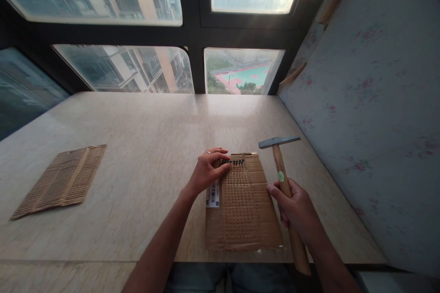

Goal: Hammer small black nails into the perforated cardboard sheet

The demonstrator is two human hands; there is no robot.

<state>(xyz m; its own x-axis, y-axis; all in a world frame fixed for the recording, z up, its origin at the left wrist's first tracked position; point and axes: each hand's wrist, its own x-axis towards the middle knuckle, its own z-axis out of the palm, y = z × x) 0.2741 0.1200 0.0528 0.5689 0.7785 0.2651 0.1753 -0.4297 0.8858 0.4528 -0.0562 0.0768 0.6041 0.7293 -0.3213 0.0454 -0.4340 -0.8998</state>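
A brown corrugated cardboard piece [240,210] lies before me on the stone-like surface, dotted with rows of small holes. Near its far edge runs a row of small dark nail-like pieces [237,162]. My left hand [210,168] rests over the left end of that row, thumb and fingers drawn together there; whatever is between them is too small to tell. My right hand [294,206] grips the wooden handle of a hammer [281,165], its metal head raised beyond the cardboard's right side. A white barcode label [213,194] shows on the cardboard's left part.
Another corrugated cardboard sheet [63,181] lies to the left on the pale marbled surface [137,146]. A flowered wall [371,100] rises on the right. Dark-framed windows [195,32] stand at the back. The surface's front edge is close to my lap.
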